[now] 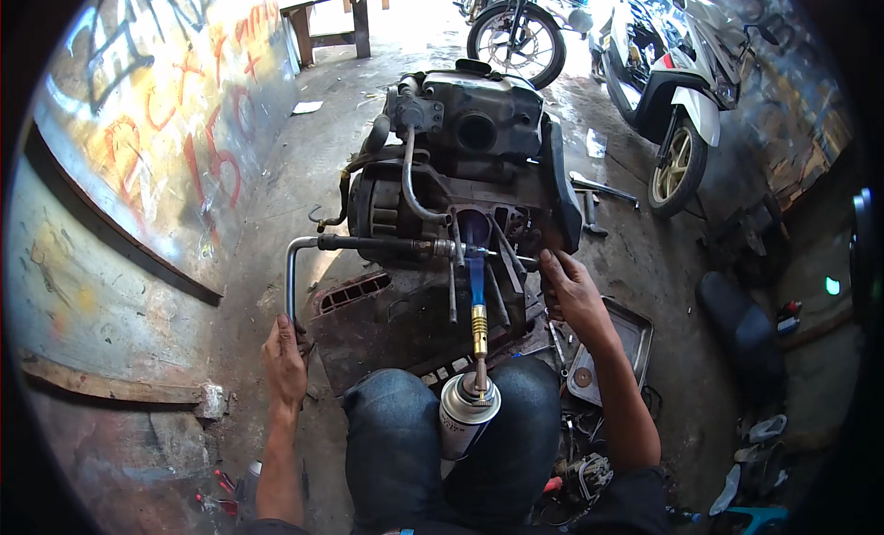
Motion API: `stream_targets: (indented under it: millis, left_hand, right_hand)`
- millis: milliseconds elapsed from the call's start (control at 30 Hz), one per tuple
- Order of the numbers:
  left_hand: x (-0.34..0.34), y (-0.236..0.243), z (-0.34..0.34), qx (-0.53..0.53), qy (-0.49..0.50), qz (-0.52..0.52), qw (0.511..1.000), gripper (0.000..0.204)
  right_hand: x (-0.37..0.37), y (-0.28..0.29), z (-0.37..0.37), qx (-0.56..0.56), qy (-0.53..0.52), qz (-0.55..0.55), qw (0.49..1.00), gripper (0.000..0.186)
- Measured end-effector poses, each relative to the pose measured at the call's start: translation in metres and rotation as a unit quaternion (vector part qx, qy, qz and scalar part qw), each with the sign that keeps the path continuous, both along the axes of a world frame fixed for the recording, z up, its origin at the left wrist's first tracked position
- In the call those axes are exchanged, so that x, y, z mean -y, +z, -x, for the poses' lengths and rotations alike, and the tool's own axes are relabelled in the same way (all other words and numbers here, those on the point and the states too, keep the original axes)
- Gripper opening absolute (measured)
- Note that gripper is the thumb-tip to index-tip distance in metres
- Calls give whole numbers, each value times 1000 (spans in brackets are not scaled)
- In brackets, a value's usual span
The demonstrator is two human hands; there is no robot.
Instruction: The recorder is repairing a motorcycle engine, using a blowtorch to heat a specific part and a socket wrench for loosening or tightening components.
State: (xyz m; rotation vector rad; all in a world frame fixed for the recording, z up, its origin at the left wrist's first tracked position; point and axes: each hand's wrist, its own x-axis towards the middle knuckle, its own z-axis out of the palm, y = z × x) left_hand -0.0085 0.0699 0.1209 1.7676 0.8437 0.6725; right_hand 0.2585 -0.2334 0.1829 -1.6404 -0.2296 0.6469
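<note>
My left hand [286, 358] is closed around the lower end of a bent metal pipe [292, 282]. The pipe turns right into a straight black length [378, 244], which ends in a metal fitting [446, 249] over the engine. A blue flame rises past that fitting from a gas torch: a brass nozzle [479, 330] on a white canister [468, 420] clamped upright between my knees. In my right hand [575, 294] is a thin-shafted tool [506, 255], apparently a screwdriver; its tip meets the fitting in the flame. My fingers hide most of its handle.
The partly dismantled engine [479, 121] stands on the floor ahead, with upright studs around a bore. A metal tray [615, 346] and loose tools lie to the right. Hammers [603, 192] lie farther off, near a white scooter [677, 84]. A painted wall [157, 139] runs along the left.
</note>
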Motion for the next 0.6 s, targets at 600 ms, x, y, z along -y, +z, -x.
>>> stream_targets:
  millis: [600]
  left_hand:
    - [1,-20,-2,-7,20,11,1000,59]
  right_hand:
    - [0,6,-1,-28,-4,17,999,36]
